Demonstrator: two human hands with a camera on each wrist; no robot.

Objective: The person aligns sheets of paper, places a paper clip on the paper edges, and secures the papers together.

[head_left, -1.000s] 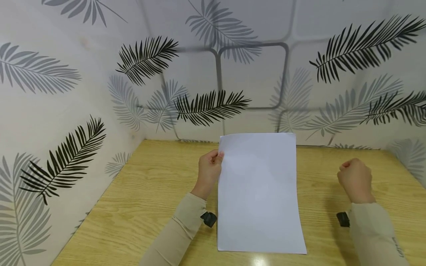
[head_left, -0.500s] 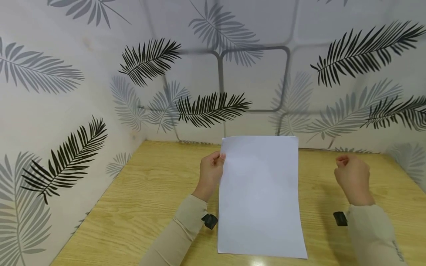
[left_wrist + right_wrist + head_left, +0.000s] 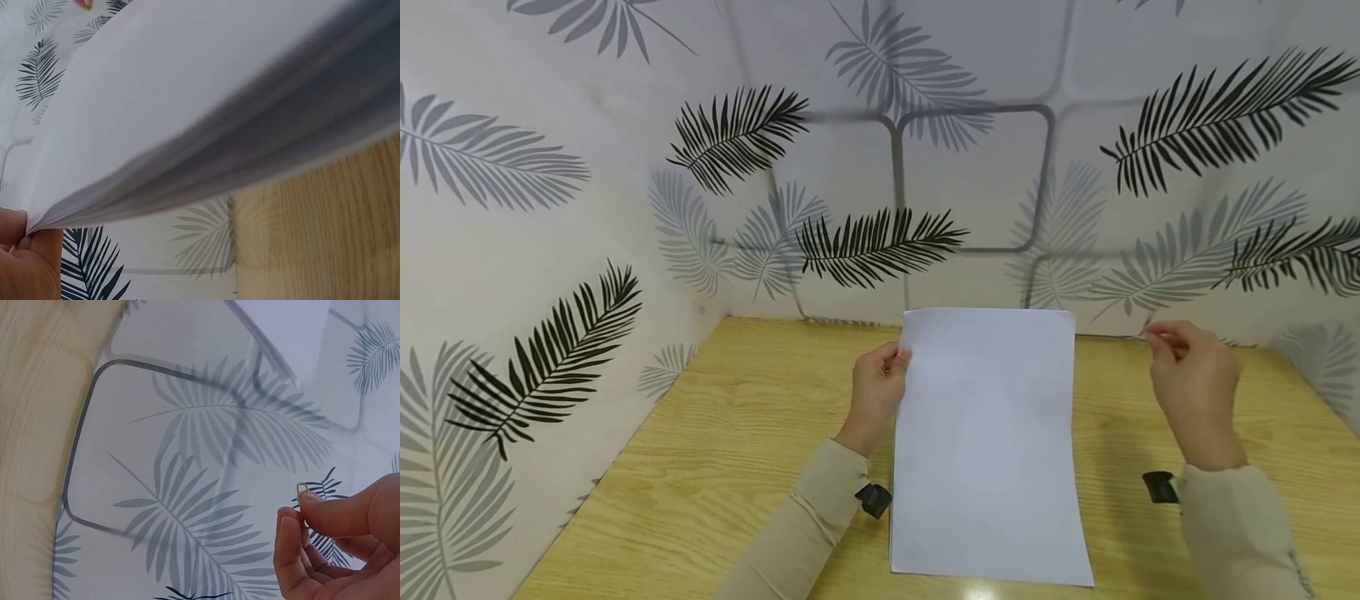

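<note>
A stack of white paper sheets [image 3: 987, 442] is held up over the table in the head view. My left hand [image 3: 878, 390] pinches its left edge near the top corner between thumb and fingers. In the left wrist view the layered edges of several sheets [image 3: 187, 150] fan apart toward the camera and come together at the pinch. Off to the right of the paper, my right hand [image 3: 1197, 392] is raised. Between its thumb and index finger is a small yellow paper clip [image 3: 302, 487], whose looped end sticks out above the fingertips in the right wrist view.
A light wooden table [image 3: 737, 467] lies beneath both hands. Behind and to the left rise walls [image 3: 850, 167] printed with black and grey leaves. A black wrist device [image 3: 874, 500] sits at the left cuff, another [image 3: 1161, 487] at the right.
My right hand has risen slightly and turned, its thumb and index finger now pointing toward the paper. The left hand keeps its pinch on the sheets; the view has shifted a little.
</note>
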